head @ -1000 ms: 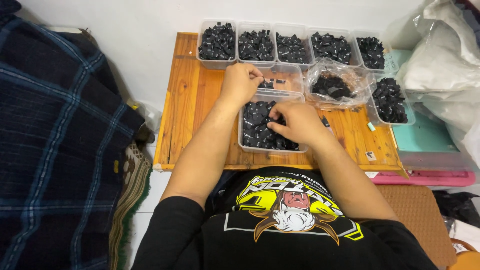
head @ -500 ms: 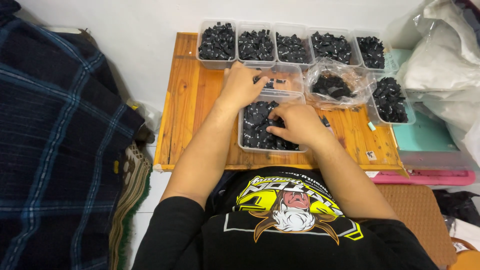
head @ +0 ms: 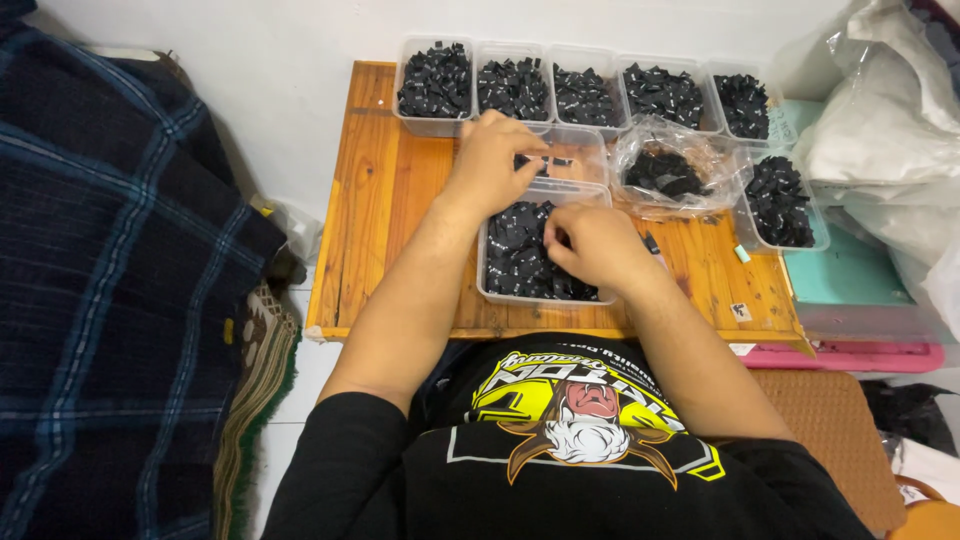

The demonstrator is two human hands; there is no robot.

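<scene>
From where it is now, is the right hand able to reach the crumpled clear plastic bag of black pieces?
Probably yes: the right hand lies just left of the bag, with only bare wooden tabletop between.

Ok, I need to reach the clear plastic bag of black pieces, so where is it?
In the head view the clear plastic bag lies right of centre on the wooden table, beyond the right hand.

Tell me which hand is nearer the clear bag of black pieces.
Right. The right hand sits over the near tub, just below and left of the bag. The left hand is farther left, at the small tub beside the bag.
</scene>
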